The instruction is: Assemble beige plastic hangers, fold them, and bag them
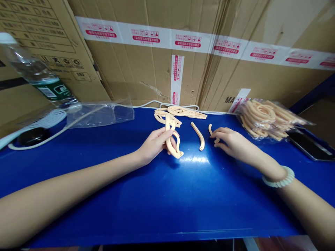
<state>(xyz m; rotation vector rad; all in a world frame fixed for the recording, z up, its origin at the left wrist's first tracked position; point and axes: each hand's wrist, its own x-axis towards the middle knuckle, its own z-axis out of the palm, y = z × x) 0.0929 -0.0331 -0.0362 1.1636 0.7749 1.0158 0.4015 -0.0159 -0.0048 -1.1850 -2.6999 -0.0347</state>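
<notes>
My left hand [158, 143] is closed around a beige plastic folding hanger [171, 146], raised a little above the blue table. Its curved arms and a rounded top part show between thumb and fingers. My right hand [227, 139] has its fingertips closed on a thin curved beige hanger piece [210, 129] at the table surface; the fingers cover its middle. Between the hands lies a loose curved hanger arm [198, 136]. Behind my left hand, a few more beige folding hangers [183, 112] lie flat on the table, partly overlapping.
A clear bag full of beige hanger parts [264, 116] lies at the right, by a dark phone [311, 143]. On the left are a water bottle [39, 73], an empty clear bag [104, 113], a black mouse-like object [33, 136] and white cables. Cardboard boxes [146, 76] wall the back.
</notes>
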